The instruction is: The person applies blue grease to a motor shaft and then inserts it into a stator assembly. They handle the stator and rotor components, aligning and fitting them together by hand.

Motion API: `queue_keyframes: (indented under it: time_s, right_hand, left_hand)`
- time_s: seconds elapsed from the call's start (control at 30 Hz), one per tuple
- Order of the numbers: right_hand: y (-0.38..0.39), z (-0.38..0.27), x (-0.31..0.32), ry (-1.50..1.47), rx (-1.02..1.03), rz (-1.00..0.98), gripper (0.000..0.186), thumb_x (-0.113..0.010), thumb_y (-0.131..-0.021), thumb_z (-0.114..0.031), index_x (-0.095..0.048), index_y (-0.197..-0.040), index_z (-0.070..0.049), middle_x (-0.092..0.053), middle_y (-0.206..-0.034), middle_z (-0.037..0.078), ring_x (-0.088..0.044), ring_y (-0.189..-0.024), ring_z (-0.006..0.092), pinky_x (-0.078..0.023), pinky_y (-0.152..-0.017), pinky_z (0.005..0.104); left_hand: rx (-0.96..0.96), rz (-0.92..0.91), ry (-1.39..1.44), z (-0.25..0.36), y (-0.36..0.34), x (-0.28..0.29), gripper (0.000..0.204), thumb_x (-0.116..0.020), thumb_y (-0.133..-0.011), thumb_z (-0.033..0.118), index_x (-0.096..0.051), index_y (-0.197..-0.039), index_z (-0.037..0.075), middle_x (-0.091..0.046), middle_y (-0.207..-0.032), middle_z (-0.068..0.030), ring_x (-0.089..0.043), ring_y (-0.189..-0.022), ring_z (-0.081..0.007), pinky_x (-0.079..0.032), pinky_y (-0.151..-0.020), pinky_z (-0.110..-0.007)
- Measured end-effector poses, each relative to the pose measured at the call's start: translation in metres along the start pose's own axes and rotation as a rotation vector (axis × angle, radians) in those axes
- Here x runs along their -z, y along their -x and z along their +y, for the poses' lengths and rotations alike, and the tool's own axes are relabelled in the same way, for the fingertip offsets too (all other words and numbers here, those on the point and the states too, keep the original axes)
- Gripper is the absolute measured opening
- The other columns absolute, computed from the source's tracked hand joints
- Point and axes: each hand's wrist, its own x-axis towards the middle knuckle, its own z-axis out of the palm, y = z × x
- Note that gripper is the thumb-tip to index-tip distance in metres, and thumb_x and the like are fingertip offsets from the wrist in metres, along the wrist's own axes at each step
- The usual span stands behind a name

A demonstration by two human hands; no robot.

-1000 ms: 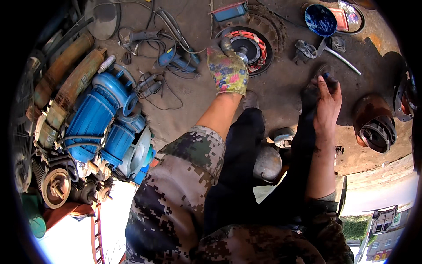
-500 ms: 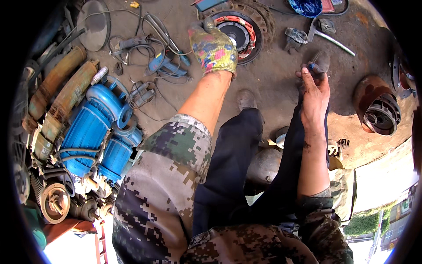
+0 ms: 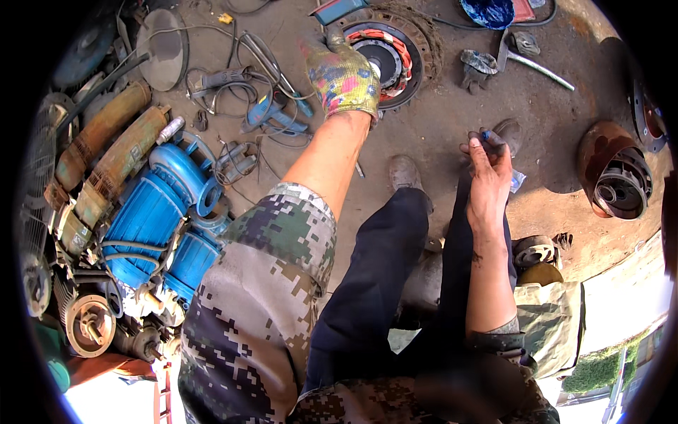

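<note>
My left hand, in a yellow cotton work glove with pink and blue patches, is at the left side of a round motor part. This part has a dark metal rim, a ring of orange-red windings with white lacing, and a dark round centre. The glove's fingers curl away from view, and what they grip is hidden. My bare right hand is over my right leg, its darkened fingers pinched together. A small blue piece, too small to name, shows at the fingertips.
Blue pumps and rusty cylinders crowd the left. A blue power tool lies among tangled cables. Ahead to the right are a hammer, dark gloves and a blue-stained bowl. A rusty housing stands far right.
My right hand has shifted slightly left and toward me, its fingers still pinched. The gloved left hand stays beside the motor part. The view has shifted a little.
</note>
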Motion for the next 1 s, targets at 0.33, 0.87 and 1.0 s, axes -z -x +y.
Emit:
queue_keyframes:
  time_s: [0.33, 0.87, 1.0]
  right_hand:
    - [-0.002, -0.001, -0.007, 0.110, 0.053, -0.095, 0.029, -0.070, -0.101, -0.014, -0.059, -0.124, 0.000, -0.068, -0.116, 0.007, -0.063, -0.103, 0.0128, -0.051, -0.094, 0.0284]
    - [-0.006, 0.012, 0.008, 0.092, -0.010, -0.069, 0.030, -0.070, -0.101, -0.013, -0.059, -0.127, 0.000, -0.067, -0.117, 0.006, -0.061, -0.106, 0.0125, -0.049, -0.096, 0.0294]
    - [-0.006, 0.006, 0.014, 0.103, 0.008, -0.042, 0.031, -0.070, -0.101, -0.013, -0.059, -0.127, 0.000, -0.067, -0.116, 0.006, -0.061, -0.106, 0.0130, -0.049, -0.096, 0.0298]
  left_hand:
    - [0.121, -0.037, 0.090, 0.018, 0.002, 0.013, 0.043, -0.048, -0.110, 0.034, -0.056, -0.111, -0.008, -0.068, -0.094, -0.0264, -0.067, -0.085, -0.0407, -0.052, -0.077, -0.047]
    - [0.116, -0.117, 0.126, 0.013, -0.010, 0.009, 0.037, -0.053, -0.109, 0.033, -0.055, -0.116, -0.004, -0.067, -0.100, -0.0180, -0.065, -0.088, -0.0301, -0.051, -0.082, -0.040]
    - [0.136, -0.133, 0.083, 0.023, -0.002, 0.009, 0.037, -0.054, -0.109, 0.032, -0.054, -0.117, -0.004, -0.067, -0.102, -0.0188, -0.065, -0.091, -0.0311, -0.051, -0.083, -0.039]
